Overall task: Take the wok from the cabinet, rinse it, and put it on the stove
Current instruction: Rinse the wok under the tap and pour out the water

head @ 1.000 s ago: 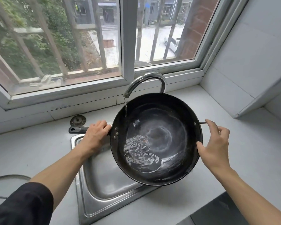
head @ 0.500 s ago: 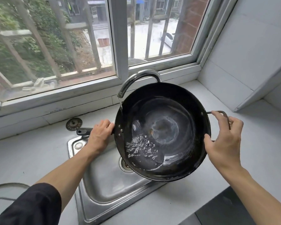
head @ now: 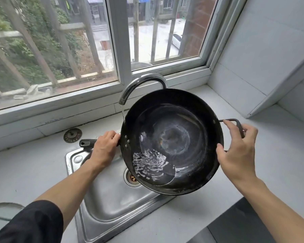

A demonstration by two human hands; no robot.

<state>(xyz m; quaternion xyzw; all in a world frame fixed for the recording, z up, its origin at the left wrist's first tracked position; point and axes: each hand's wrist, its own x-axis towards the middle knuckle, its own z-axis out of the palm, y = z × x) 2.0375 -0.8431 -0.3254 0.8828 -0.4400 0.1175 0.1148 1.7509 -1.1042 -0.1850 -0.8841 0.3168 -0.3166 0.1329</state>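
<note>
At the far left, a black sleeve (head: 30, 223) is seen low in the frame, with the bare forearm stretched out over the grey bench (head: 25, 171). A round metal strainer (head: 72, 135) is left lying flat on the bench, just behind the sink (head: 102, 207) rim. The long black handle (head: 86, 143) of the wok is wrapped by the left hand (head: 104, 149), the grip closed tight around it, with the handle's tip left poking out to the left.

Over the steel basin, the drain (head: 132, 178) is partly covered by the wok (head: 171, 141), which is held up in the air above the sink and tilted down toward the near left. From the curved faucet (head: 140, 85), a thin stream of water (head: 123, 114) is being poured onto the wok's left rim, and a rippling pool is collected in the lower left of the dark bowl.

On the right, the small metal loop handle (head: 235, 122) is pinched by the right hand (head: 239, 151), fingers curled over the loop and thumb pressed against the wok's rim. Behind it all, the barred window (head: 116, 41) is seen, and white tiled wall (head: 263, 50) is found at the far right. A dark surface is glimpsed at the bottom right corner; what it is cannot be told.
</note>
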